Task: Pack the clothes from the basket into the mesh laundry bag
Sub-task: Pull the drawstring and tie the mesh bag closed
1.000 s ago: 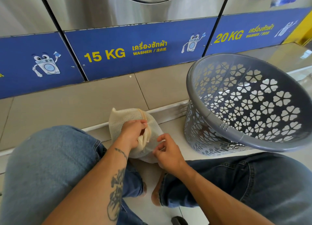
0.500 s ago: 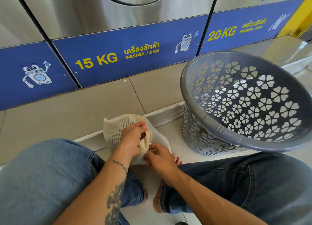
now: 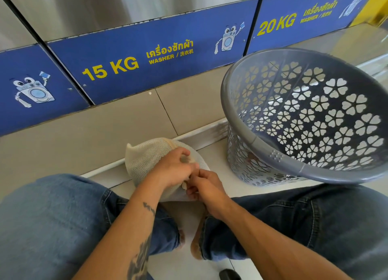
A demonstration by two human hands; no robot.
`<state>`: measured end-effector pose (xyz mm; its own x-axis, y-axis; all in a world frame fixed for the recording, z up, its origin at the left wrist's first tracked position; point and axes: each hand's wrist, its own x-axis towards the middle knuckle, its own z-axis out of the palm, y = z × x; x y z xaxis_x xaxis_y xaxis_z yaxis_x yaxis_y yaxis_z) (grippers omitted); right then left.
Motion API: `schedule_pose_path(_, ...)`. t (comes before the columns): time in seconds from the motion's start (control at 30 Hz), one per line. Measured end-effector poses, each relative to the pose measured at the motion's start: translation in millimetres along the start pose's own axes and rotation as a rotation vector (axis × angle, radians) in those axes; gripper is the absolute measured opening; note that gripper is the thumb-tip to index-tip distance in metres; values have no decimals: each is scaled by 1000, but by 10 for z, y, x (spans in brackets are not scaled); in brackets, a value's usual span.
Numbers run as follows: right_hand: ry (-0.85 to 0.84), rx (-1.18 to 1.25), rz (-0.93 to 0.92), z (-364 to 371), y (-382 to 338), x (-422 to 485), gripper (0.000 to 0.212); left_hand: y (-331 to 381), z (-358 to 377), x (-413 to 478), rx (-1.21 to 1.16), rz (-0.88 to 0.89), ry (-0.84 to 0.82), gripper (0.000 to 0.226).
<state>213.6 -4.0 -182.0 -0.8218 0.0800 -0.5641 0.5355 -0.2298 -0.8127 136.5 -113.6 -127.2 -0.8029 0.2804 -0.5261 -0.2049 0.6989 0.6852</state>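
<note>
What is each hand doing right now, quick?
Left hand: grips the mesh laundry bag near its mouth.
Right hand: pinches the same bag's edge.

Quantities in view: one mesh laundry bag (image 3: 144,158), one grey basket (image 3: 262,146), two hands, namely left hand (image 3: 172,170) and right hand (image 3: 207,190), two denim-clad legs (image 3: 52,216), three blue washer panels (image 3: 147,69), two showing a weight rating, and three cartoon washer figures (image 3: 227,40)

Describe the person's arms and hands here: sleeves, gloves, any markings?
No sleeves show; left hand and right hand are bare, with no gloves, watch or rings visible. The left forearm bears dark tattoos: a small mark near the wrist, a larger design higher up. The right forearm shows none. Blue jeans are worn.
</note>
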Motion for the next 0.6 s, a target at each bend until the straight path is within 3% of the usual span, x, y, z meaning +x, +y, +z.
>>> schedule_pose_path(0.1, -30, -34, 6, -41, -6, 4, 15, 3, -31, -56, 157, -40, -124, 53)
schedule_pose_path(0.23, -53, -20, 40, 26, 17, -71, 19, -121, -40, -86, 170, -27, -104, 48)
schedule_pose_path(0.37, -38, 6, 65, 5, 9, -89, 25, -244, -10, -98, -53, -73, 63, 32)
schedule_pose_path(0.6, -34, -137, 54, -29, 4, -114, 29, -302, -6, -101, -433, -182, 230, 27)
